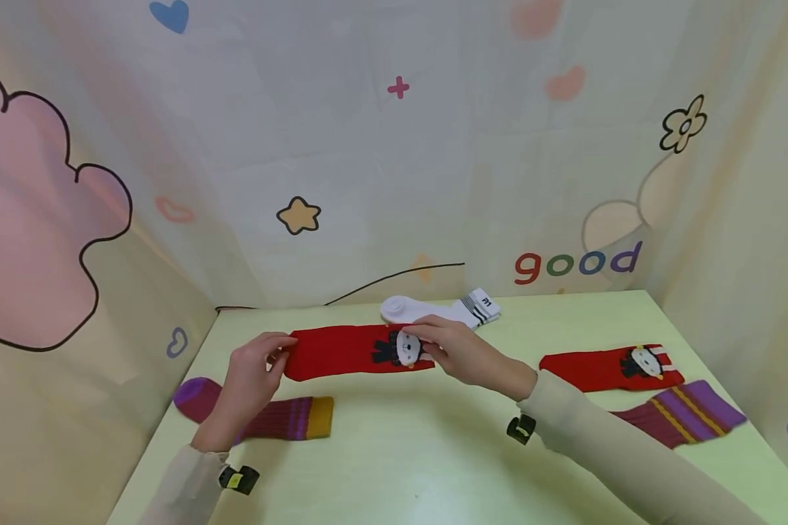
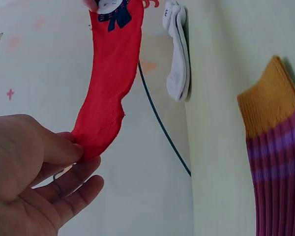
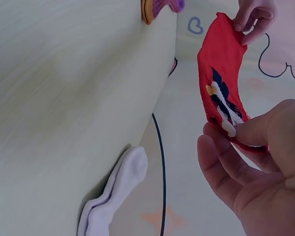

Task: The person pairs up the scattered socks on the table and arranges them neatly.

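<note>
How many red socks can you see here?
2. One red sock is held up between the left hand and right hand; the other red sock lies on the table's right side. Any sock layered underneath would be hidden.

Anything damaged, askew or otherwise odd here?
Nothing looks damaged; the held red sock seems intact. One oddity: the left striped sock ends in a gold cuff, while the right striped sock, similar in colour and partly hidden by a sleeve, shows a purple end with gold stripes, so they look mismatched.
</note>
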`<state>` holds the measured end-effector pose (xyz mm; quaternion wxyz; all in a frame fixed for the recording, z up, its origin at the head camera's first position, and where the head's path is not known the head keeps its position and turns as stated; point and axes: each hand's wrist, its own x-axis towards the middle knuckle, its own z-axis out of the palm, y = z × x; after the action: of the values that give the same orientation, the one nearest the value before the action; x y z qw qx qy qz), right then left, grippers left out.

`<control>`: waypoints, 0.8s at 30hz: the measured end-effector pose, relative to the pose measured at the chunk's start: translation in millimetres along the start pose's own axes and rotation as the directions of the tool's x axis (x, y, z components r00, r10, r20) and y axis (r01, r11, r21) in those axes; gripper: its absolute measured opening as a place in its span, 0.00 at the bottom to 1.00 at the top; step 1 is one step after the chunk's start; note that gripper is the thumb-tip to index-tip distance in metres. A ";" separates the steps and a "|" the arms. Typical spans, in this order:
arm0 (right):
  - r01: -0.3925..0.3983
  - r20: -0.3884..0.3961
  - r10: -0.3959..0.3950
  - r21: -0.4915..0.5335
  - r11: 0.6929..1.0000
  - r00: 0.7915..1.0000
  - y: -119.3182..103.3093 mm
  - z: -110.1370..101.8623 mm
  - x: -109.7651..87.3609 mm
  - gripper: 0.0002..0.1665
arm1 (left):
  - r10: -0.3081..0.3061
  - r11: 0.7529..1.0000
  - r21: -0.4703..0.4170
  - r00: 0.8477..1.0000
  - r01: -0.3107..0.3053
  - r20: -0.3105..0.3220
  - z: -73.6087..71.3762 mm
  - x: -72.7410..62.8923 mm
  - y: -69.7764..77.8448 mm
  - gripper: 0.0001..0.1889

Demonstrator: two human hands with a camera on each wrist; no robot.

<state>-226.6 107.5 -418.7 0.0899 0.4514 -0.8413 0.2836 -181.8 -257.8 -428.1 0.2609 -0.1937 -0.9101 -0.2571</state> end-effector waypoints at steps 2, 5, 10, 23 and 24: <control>-0.012 -0.003 0.012 0.003 1.000 1.000 1.7 -2.8 -6.6 0.27 | -0.006 1.000 -0.012 1.000 0.006 0.013 2.8 0.2 4.7 0.15; -0.037 -0.002 0.037 0.013 0.999 0.999 4.5 -5.7 -17.4 0.27 | -0.012 1.000 -0.027 0.999 0.013 0.036 7.6 0.3 11.8 0.15; -0.093 0.016 0.092 0.045 0.995 0.996 8.0 -9.4 -35.1 0.27 | 0.009 0.998 -0.058 0.999 -0.007 0.048 18.1 -1.3 21.2 0.15; -0.215 0.058 0.213 0.021 0.976 0.975 16.4 -13.4 -80.6 0.29 | 0.021 0.989 -0.145 0.993 -0.005 0.113 46.9 -5.2 44.2 0.14; -0.219 0.060 0.218 0.018 0.975 0.974 16.8 -13.7 -83.2 0.29 | 0.019 0.989 -0.150 0.992 0.000 0.125 49.0 -5.9 45.8 0.14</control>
<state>-193.7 181.3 -447.9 0.0283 0.3651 -0.8845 0.2892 -173.2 -195.0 -450.6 0.1889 -0.2327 -0.9020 -0.3106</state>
